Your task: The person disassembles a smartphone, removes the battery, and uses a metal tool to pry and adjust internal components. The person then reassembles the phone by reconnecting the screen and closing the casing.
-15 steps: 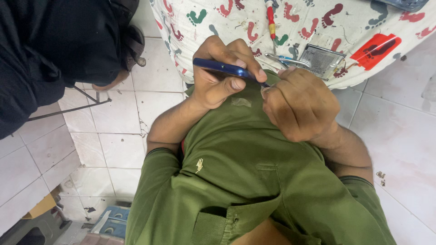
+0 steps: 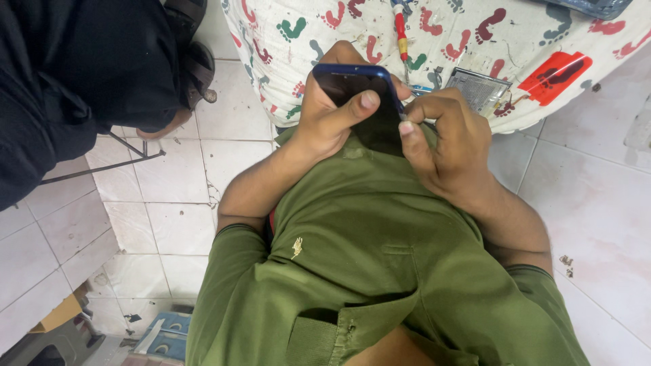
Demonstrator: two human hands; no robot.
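My left hand (image 2: 325,118) holds a phone with a blue frame and a dark screen (image 2: 352,85) upright in front of my green shirt, with its thumb pressed across the glass. My right hand (image 2: 447,146) is closed against the phone's right edge, thumb and forefinger pinched there around what looks like a small thin tool tip (image 2: 405,116). The lower part of the phone is hidden behind both hands.
A white cloth with coloured footprints (image 2: 305,41) lies ahead, carrying a red and yellow screwdriver (image 2: 401,34), a flat grey metal part (image 2: 478,87) and a red packet (image 2: 556,74). A person in black with a sandal (image 2: 196,64) is at the left on the white tiled floor (image 2: 590,196).
The phone has tipped from edge-on to showing its dark screen. My right hand has shifted to pinch at its right edge.
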